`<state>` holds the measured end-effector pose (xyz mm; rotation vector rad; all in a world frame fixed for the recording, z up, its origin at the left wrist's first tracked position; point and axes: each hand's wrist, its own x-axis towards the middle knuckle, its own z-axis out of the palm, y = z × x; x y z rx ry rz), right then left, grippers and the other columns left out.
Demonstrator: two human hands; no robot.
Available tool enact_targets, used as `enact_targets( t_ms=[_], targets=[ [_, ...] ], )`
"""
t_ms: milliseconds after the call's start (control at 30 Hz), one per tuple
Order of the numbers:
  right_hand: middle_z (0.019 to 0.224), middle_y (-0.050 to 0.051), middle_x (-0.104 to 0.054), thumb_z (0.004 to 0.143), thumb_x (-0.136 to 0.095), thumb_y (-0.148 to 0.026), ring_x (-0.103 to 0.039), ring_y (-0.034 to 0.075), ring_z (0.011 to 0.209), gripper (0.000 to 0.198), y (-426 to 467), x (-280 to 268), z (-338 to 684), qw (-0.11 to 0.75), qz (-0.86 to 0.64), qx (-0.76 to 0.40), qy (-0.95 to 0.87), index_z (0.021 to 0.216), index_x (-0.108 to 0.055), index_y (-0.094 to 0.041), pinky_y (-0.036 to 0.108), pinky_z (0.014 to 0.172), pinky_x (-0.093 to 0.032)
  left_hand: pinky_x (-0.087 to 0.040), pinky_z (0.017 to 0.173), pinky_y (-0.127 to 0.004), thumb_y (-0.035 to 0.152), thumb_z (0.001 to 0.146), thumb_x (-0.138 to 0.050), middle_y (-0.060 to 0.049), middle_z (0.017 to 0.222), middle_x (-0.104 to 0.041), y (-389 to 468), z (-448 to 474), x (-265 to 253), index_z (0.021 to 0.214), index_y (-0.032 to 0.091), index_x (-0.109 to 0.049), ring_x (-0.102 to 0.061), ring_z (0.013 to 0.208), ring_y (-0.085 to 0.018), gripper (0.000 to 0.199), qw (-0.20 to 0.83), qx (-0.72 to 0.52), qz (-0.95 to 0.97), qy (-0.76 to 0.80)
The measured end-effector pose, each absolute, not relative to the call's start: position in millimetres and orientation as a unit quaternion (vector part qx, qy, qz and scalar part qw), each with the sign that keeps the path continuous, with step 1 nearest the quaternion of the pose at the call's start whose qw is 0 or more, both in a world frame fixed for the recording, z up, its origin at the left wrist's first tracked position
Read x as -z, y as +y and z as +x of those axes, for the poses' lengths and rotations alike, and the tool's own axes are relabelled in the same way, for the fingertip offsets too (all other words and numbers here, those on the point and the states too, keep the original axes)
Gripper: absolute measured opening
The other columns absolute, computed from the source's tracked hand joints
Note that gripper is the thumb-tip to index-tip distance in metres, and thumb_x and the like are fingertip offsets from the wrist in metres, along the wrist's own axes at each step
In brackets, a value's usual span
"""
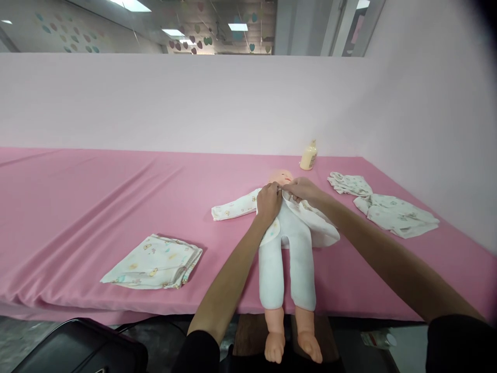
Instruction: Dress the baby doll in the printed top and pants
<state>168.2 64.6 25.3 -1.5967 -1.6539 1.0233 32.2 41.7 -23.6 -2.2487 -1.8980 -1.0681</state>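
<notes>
A baby doll [285, 233] with a white cloth body lies on its back, its bare feet hanging past the table's near edge. It wears a white printed baby shirt [236, 206], one sleeve stretched out to the left and the front lying open. Both of my hands meet at the doll's neck, just below its chin. My left hand [269, 201] is closed on the shirt's collar edge. My right hand [305, 190] pinches the other side of the collar, its front flap draping beneath my wrist. The fingertips partly hide what they grip.
A folded printed cloth [155, 261] lies at the left front of the pink-covered table [97, 207]. Behind the doll stands a cream pump bottle [308, 156]. White printed baby clothes [396, 212] lie at the right near the wall. A black chair [85, 347] is at the lower left.
</notes>
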Motion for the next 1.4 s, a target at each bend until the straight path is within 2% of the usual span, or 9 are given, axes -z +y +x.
enact_targets(
  t_ms=[233,467,633,800,867,967,1100,1267,1400],
  targets=[
    [0.048,0.0,-0.054,0.076,-0.065,-0.01,-0.054,0.011,0.045,0.02,56.1,-51.4,149.1,0.259,-0.629,-0.41,-0.607,0.061,-0.052,-0.016,0.023,0.046,-0.048,-0.04,0.072,-0.03,0.02,0.098,-0.042,-0.007,0.099,-0.067,41.1,32.0,24.7,0.093,0.019,-0.066,-0.061,0.09,-0.02,0.024,0.027,0.301,-0.734,-0.609],
    [0.047,0.0,-0.052,0.068,-0.071,-0.014,-0.062,0.018,0.053,0.024,58.8,-47.6,157.7,0.169,-0.653,-0.255,-0.693,0.061,-0.049,-0.019,0.022,0.044,-0.042,-0.041,0.07,-0.031,0.017,0.096,-0.043,-0.007,0.099,-0.066,40.2,33.1,24.1,0.093,0.019,-0.065,-0.06,0.094,-0.022,0.022,0.037,0.288,-0.741,-0.606],
    [0.053,0.005,-0.059,0.07,-0.062,-0.006,-0.06,0.016,0.049,0.025,55.5,-50.6,183.0,0.157,-0.645,-0.301,-0.685,0.052,-0.049,-0.016,0.024,0.046,-0.045,-0.042,0.072,-0.032,0.014,0.095,-0.042,-0.007,0.104,-0.066,38.1,30.2,17.7,0.1,0.017,-0.066,-0.062,0.093,-0.022,0.025,0.046,0.255,-0.768,-0.586],
    [0.048,0.007,-0.057,0.073,-0.062,-0.003,-0.054,0.015,0.043,0.035,45.8,-71.3,199.0,0.134,-0.661,-0.255,-0.693,0.045,-0.047,-0.017,0.027,0.045,-0.042,-0.042,0.075,-0.031,0.019,0.099,-0.039,-0.009,0.106,-0.066,37.5,29.1,14.7,0.101,0.016,-0.067,-0.062,0.092,-0.022,0.028,0.043,0.243,-0.776,-0.58],
    [0.05,0.008,-0.059,0.076,-0.064,-0.003,-0.055,0.016,0.046,0.036,42.2,-78.0,200.0,0.146,-0.671,-0.294,-0.665,0.047,-0.049,-0.017,0.028,0.047,-0.044,-0.042,0.076,-0.031,0.018,0.099,-0.038,-0.009,0.106,-0.066,37.8,29.4,15.7,0.101,0.015,-0.066,-0.062,0.093,-0.021,0.028,0.045,0.249,-0.775,-0.579],
    [0.05,0.005,-0.056,0.079,-0.067,-0.004,-0.055,0.014,0.05,0.036,38.6,-78.5,196.6,0.229,-0.644,-0.394,-0.614,0.05,-0.05,-0.018,0.027,0.053,-0.05,-0.042,0.078,-0.031,0.016,0.099,-0.038,-0.008,0.106,-0.066,37.7,30.1,16.9,0.103,0.015,-0.066,-0.061,0.095,-0.021,0.029,0.053,0.259,-0.78,-0.567],
    [0.047,-0.003,-0.042,0.082,-0.064,-0.002,-0.044,0.008,0.047,0.041,40.2,-62.9,187.4,0.329,-0.574,-0.461,-0.591,0.049,-0.044,-0.017,0.02,0.048,-0.043,-0.042,0.078,-0.031,0.017,0.099,-0.039,-0.008,0.106,-0.066,36.0,30.4,15.6,0.103,0.016,-0.067,-0.061,0.097,-0.021,0.028,0.054,0.266,-0.791,-0.549],
    [0.053,-0.001,-0.05,0.082,-0.064,-0.007,-0.045,0.007,0.051,0.029,49.9,-39.8,181.5,0.345,-0.56,-0.443,-0.609,0.055,-0.054,-0.013,0.018,0.049,-0.04,-0.041,0.074,-0.031,0.018,0.1,-0.037,-0.009,0.1,-0.066,35.0,30.1,14.9,0.098,0.016,-0.066,-0.06,0.091,-0.02,0.029,0.049,0.284,-0.791,-0.54],
    [0.053,-0.002,-0.049,0.077,-0.069,-0.01,-0.043,0.007,0.052,0.029,53.8,-30.8,180.1,0.354,-0.543,-0.475,-0.596,0.054,-0.053,-0.014,0.018,0.048,-0.036,-0.04,0.073,-0.031,0.018,0.1,-0.038,-0.008,0.1,-0.065,36.2,30.2,17.6,0.098,0.016,-0.066,-0.06,0.092,-0.02,0.029,0.053,0.29,-0.796,-0.528]
  ],
)
